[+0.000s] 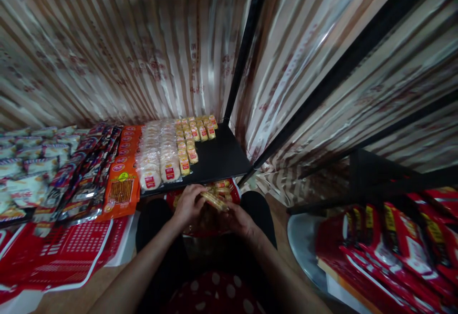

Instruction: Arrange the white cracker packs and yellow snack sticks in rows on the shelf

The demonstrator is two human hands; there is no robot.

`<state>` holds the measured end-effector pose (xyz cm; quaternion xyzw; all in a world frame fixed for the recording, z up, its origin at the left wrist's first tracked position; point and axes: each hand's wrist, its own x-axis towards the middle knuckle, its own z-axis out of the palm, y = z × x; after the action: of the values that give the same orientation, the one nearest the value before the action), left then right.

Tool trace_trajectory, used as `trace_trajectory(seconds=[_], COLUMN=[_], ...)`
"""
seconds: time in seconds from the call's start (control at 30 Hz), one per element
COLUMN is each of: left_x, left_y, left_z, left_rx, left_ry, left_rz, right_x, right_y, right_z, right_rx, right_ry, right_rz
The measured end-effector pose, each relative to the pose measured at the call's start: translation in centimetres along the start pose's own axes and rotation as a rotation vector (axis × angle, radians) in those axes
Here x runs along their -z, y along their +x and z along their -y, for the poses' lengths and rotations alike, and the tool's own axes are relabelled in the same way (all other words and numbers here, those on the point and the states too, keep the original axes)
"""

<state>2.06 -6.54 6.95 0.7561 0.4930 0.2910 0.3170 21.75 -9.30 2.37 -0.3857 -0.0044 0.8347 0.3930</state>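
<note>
1. If followed from the left edge, starts with white packets (36,161) in rows on the black shelf (223,154), and lower down shows a red basket (78,237) with a pale rim
2. Goes on to dark, shiny packets (86,171), laid overlapping in slanting columns beside the white ones
3. Comes next to orange bags (123,173), overlapped in one column, with brown sticks pictured on the nearest
4. Runs on to round, pale packs (157,156) in clear wrap, lined up in two columns with red labels on the nearest
5. Continues with small yellow packs (193,133), red-labelled, set close against the round ones
6. Has the left hand (189,203) below the shelf's front edge, with fingers closed on the left end of a yellow-wrapped packet (214,201)
7. Holds that packet between the two hands, slanting down to the right, over a red container (235,191) with more yellow wrappers inside; cannot tell, in the dim light, whether single or several pieces
8. Has the right hand (241,218) at the packet's right end, with fingertips pinching it; cannot make out every finger
9. Rises, right of the shelf, to a black post (246,42), set before striped, creased sheeting (286,66)
10. Ends far right with a grey, rounded metal surface (302,237), and beside it red bags (404,237) packed close together, with yellow and black marks
</note>
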Motion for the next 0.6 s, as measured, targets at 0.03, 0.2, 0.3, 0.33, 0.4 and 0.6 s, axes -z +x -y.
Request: trace_trajectory(seconds=[0.03, 0.2, 0.3, 0.33, 0.4, 0.6], left_x=[0.5, 1.4, 0.8, 0.4, -0.6, -4.6], left_y=[0.5, 2.9, 3.7, 3.8, 3.7, 1.7], left_z=[-0.4, -1.4, -1.1, -0.8, 0.1, 2.8], left_rx=[0.008, 0.021, 0.014, 0.033, 0.121, 0.486], left_ry=[0.024, 0.061, 0.039, 0.01, -0.103, -0.559], left_rz=[0.04, 0.195, 0.197, 0.183, 0.154, 0.06], right_x=[0.0, 0.3, 0.6, 0.7, 0.8, -0.3], right_y=[-0.1, -0.2, 0.0, 0.0, 0.1, 0.1], right_z=[-0.1, -0.5, -0.4, -0.2, 0.3, 2.0], right_rx=[-0.031, -0.046, -0.007, 0.009, 0.032, 0.202], right_ry=[0.044, 0.196, 0.164, 0.139, 0.085, -0.051], right_rz=[0.012, 0.037, -0.019, -0.049, -0.104, -0.216])
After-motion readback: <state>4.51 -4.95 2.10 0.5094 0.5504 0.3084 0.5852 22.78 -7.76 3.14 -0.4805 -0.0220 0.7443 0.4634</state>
